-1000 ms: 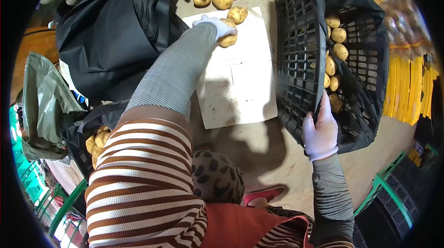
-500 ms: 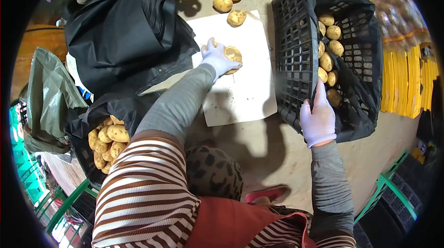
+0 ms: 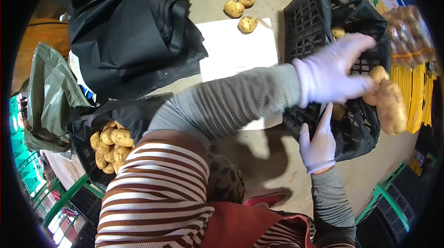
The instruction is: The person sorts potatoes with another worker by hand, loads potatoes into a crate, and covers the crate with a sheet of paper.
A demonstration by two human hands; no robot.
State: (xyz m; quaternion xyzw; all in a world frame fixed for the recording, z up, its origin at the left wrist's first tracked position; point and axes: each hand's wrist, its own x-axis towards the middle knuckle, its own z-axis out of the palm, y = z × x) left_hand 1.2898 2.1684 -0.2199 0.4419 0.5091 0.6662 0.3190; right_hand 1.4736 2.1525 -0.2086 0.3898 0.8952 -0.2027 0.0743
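My left hand [image 3: 335,70], in a white glove, is over the black plastic crate [image 3: 303,26] with its fingers spread. Two potatoes [image 3: 392,108] are just beyond its fingers, above the crate's right side; the smaller one lies beside the thumb, and whether they touch is unclear. My right hand [image 3: 319,148], also gloved, grips the crate's near edge, thumb outside and fingers over the black liner [image 3: 354,141]. The crate leans with its opening toward the right. Potatoes inside it are mostly hidden behind my left hand.
Three potatoes [image 3: 247,24] sit at and beyond the top of a white sheet [image 3: 236,47]. Black bags [image 3: 134,30] are stacked at left, above a lined container of potatoes [image 3: 111,148]. Yellow crates [image 3: 411,95] and bagged goods [image 3: 409,35] stand at right.
My left hand has swung right from the white sheet to over the crate, and the potatoes there have left the sheet. Another person's purple-gloved hand with a potato has gone from the top.
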